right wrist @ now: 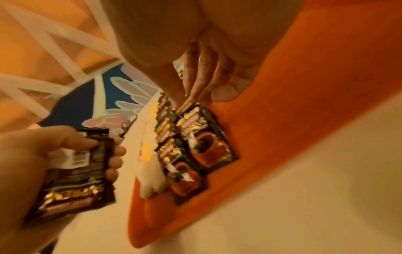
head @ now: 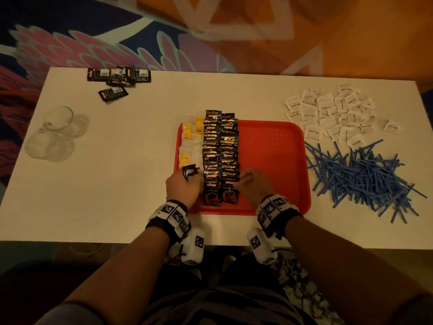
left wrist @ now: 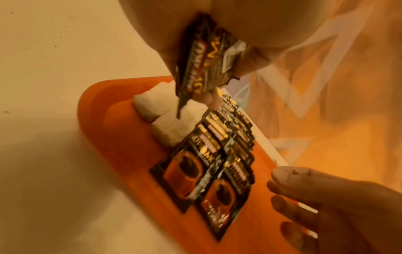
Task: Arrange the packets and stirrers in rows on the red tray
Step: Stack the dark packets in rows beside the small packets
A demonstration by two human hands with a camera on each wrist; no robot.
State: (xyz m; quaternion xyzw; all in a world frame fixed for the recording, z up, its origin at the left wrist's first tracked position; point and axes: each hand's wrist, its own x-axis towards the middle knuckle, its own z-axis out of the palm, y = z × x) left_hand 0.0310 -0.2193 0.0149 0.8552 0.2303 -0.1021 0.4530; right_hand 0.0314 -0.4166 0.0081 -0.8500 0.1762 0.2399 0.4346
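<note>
We have tea bags (head: 190, 146) and coffee rows (head: 220, 156) on the red tray (head: 276, 160); sugar packets (head: 328, 113) and stirrers (head: 360, 177) wait. Our left hand (head: 182, 186) grips spare coffee packets (head: 188, 172); our right hand (head: 254, 184), apparently holding nothing, fingers the row.

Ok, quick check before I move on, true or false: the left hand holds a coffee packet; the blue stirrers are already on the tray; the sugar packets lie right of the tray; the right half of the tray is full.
1. The left hand holds a coffee packet. True.
2. The blue stirrers are on the red tray. False: they lie piled on the table right of it.
3. The white sugar packets lie right of the tray. True.
4. The tray's right half is full. False: it is bare; the rows fill the left part.
</note>
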